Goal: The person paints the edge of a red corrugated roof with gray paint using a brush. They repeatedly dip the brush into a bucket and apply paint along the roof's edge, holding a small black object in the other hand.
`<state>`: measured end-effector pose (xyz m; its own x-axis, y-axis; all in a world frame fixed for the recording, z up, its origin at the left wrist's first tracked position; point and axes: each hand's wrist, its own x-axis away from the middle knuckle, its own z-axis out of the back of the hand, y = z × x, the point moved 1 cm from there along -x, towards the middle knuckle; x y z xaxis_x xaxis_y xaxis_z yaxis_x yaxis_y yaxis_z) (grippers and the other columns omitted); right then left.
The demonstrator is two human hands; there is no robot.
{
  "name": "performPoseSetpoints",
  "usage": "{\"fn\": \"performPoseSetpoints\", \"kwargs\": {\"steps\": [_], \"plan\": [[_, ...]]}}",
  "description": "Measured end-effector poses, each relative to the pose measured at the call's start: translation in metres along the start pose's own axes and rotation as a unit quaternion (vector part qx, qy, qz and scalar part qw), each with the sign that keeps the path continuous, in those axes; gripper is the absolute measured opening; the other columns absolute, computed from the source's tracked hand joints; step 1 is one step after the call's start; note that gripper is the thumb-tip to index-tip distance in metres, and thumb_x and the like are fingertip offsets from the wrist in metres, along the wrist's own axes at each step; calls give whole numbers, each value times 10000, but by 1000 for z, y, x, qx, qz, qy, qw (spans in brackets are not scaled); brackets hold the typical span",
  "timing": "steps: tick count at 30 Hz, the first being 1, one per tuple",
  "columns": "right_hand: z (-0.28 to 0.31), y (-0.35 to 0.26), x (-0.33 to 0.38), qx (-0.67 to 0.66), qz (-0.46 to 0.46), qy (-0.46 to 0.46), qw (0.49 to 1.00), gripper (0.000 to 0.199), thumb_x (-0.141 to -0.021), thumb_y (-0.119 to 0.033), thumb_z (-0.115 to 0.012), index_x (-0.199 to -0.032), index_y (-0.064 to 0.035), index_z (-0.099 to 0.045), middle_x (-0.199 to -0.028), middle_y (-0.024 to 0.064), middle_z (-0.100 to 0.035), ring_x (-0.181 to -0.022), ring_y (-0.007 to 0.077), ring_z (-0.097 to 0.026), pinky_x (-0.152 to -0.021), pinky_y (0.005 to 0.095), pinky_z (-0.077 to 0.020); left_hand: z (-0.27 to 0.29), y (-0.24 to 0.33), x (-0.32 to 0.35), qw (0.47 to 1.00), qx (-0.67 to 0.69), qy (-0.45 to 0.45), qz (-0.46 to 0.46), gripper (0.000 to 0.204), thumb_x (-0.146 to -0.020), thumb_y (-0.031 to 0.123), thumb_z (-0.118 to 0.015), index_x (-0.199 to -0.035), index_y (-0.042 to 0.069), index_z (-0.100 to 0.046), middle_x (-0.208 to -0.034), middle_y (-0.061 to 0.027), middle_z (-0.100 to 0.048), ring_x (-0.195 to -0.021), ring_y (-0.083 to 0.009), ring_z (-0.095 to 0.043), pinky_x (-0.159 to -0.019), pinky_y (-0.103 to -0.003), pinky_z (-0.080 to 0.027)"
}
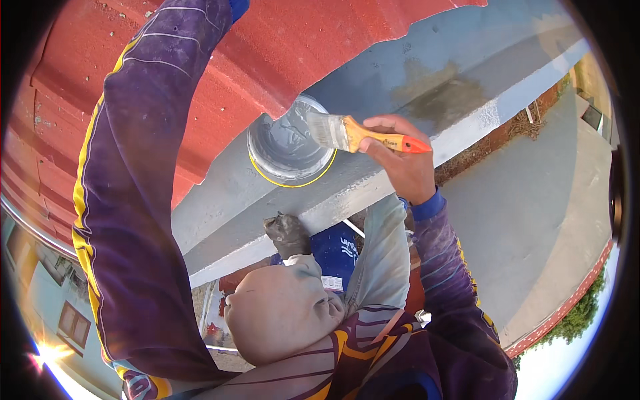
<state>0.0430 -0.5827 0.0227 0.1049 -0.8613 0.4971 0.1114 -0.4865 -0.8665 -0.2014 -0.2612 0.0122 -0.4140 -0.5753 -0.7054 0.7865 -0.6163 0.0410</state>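
My right hand (403,163) is closed around the orange handle of a flat paintbrush (347,133). The brush's grey-stained bristles point left, over the rim of an open round paint can (288,143). The can holds grey paint and stands on a grey-painted concrete ledge (427,73). My left arm, in a purple sleeve with yellow stripes (133,167), reaches up across the red roof sheet. Its hand is past the top edge of the picture and hidden.
A red corrugated roof sheet (280,47) with a torn edge overlaps the ledge at the upper left. Below the ledge are a paint-smeared shoe (288,233) and a blue trouser leg (337,250). Far below at the right lies a concrete yard (533,213) with a red kerb and bushes.
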Motion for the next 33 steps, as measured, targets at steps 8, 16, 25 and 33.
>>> {"fn": "performPoseSetpoints", "kwargs": {"steps": [8, 16, 25, 33], "plan": [[-137, 110, -30, 290, 181, -39, 939, 187, -907, -88, -725, -1087, -57, -682, -952, 160, -728, -845, 396, -700, -730, 483, -556, 7, -17, 83, 996, 8, -90, 8, 637, -837, 299, -791, -1356, 5, -570, -1417, -155, -604, -1485, -335, -447, -1221, -734, -190], [-75, 40, 22, -73, -107, 20, 991, 297, -944, -56, -743, -1208, 57, -668, -1059, 139, -748, -929, 190, -751, -819, 328, -643, 25, -21, 71, 995, 15, -69, 74, 540, -809, 237, -807, -1258, 44, -578, -1302, -152, -630, -1428, -347, -501, -1198, -734, -236], [84, 6, -30, -139, -66, 168, 974, 356, -999, -92, -679, -1285, 117, -644, -1176, 187, -717, -1050, 244, -734, -894, 367, -654, -16, 2, 23, 993, -16, -23, 118, 486, -804, 214, -809, -1225, 98, -596, -1242, -106, -665, -1328, -352, -571, -1169, -688, -289], [123, 118, -206, 365, -66, 170, 913, 328, -904, -257, -740, -1183, -90, -776, -1014, 220, -764, -907, 381, -737, -840, 406, -614, -97, 22, 0, 993, -63, -2, 104, 471, -811, 314, -834, -1196, 122, -641, -1222, -58, -713, -1242, -323, -632, -1121, -642, -363]]}}
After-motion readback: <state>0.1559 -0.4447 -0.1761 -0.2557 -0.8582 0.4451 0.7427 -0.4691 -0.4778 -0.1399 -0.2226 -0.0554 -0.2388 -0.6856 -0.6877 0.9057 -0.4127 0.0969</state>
